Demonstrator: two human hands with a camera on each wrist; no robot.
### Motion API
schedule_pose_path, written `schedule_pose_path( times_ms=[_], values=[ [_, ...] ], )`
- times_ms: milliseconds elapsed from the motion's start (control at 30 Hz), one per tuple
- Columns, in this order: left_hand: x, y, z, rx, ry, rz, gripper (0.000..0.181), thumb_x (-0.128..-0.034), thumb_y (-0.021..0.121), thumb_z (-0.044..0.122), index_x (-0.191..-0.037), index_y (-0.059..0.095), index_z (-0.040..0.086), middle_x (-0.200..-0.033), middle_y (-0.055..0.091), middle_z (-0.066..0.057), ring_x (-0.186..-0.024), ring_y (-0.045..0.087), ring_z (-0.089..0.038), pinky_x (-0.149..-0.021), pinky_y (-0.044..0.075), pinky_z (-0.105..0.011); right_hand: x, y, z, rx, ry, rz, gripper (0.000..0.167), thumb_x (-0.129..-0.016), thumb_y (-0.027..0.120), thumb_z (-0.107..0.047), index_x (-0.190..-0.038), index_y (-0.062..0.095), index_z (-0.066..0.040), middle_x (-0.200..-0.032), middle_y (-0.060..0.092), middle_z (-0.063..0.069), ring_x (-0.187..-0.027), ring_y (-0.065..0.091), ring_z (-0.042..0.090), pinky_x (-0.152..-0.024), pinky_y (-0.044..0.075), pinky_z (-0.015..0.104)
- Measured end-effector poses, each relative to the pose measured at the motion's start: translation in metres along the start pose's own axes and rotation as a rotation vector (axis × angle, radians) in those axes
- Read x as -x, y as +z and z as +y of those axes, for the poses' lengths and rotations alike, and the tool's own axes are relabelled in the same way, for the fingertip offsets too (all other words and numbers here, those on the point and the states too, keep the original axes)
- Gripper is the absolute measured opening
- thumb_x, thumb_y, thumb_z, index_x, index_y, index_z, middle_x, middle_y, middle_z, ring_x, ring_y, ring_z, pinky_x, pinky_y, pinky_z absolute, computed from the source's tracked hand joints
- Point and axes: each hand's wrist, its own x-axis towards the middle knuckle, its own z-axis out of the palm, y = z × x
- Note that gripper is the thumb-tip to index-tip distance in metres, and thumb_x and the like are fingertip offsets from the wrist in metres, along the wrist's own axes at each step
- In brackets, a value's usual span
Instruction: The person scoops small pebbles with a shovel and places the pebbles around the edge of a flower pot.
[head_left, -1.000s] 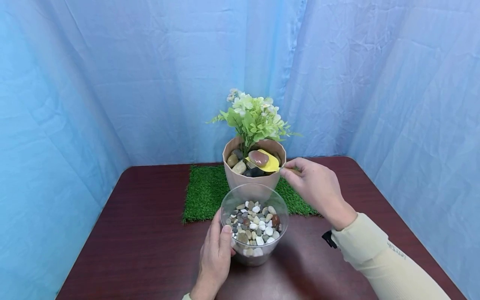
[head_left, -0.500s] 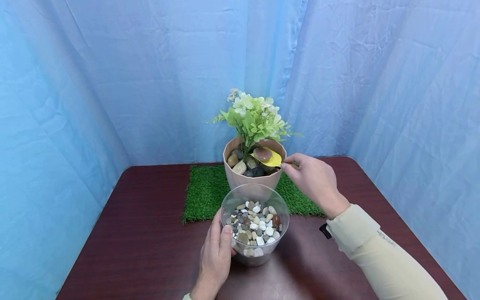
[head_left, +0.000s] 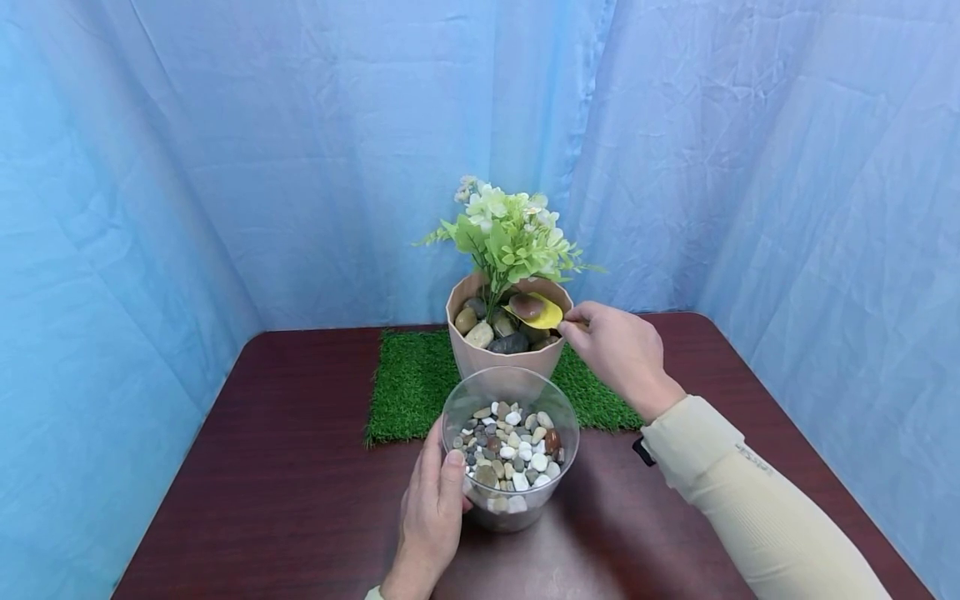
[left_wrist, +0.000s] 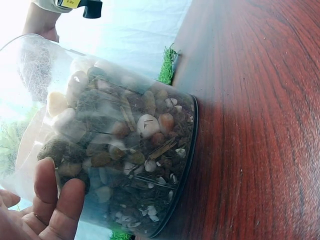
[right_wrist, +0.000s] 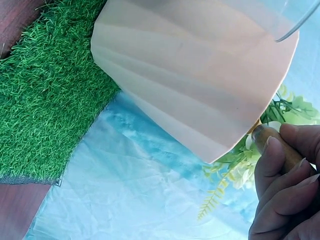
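My right hand (head_left: 618,354) grips the wooden handle (right_wrist: 282,150) of a small trowel. Its yellow blade (head_left: 550,314) is inside the pinkish flowerpot (head_left: 510,360), with a large smooth brown stone (head_left: 526,306) on it. Whether the blade touches the stones beneath is unclear. In the pot, white flowers with green leaves (head_left: 502,229) stand among several large stones (head_left: 480,335). My left hand (head_left: 431,504) holds the left side of a clear container (head_left: 510,523) of small mixed pebbles (head_left: 517,454); the left wrist view shows its fingertips (left_wrist: 46,182) against the wall.
Under the pot lies a green artificial grass mat (head_left: 408,392). Both vessels are on a dark red-brown table (head_left: 292,467), the container in front of the pot. Light blue curtains (head_left: 337,167) surround the table's back and sides.
My right hand has shifted slightly left and away from me. The trowel blade, with the brown stone on it, has moved a little right and toward the back of the pot. My left hand stays put.
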Motion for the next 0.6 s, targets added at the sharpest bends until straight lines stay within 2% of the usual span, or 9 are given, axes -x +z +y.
schedule_pose_path(
  times_ms=[333, 600],
  values=[
    [-0.0005, 0.0, -0.0009, 0.002, 0.01, -0.003, 0.052, -0.1122, 0.045, 0.033, -0.163, 0.036, 0.03, -0.136, 0.062, -0.01, -0.06, 0.059, -0.003, -0.065, 0.048, -0.026, -0.0056, 0.0025, -0.0013, 0.02, 0.027, -0.036, 0.028, -0.103, 0.062, -0.04, -0.117, 0.079, -0.023, -0.098, 0.079, 0.0, -0.068, 0.066, 0.02, -0.054, 0.046, 0.039],
    [-0.001, -0.0006, -0.0011, 0.003, 0.012, -0.009, 0.052, -0.1123, 0.044, 0.033, -0.163, 0.035, 0.031, -0.136, 0.062, -0.01, -0.061, 0.059, -0.003, -0.064, 0.048, -0.025, -0.0093, 0.0054, -0.0022, 0.035, 0.036, -0.036, 0.028, -0.103, 0.061, -0.04, -0.116, 0.079, -0.023, -0.1, 0.079, 0.0, -0.073, 0.069, 0.023, -0.057, 0.049, 0.043]
  ],
)
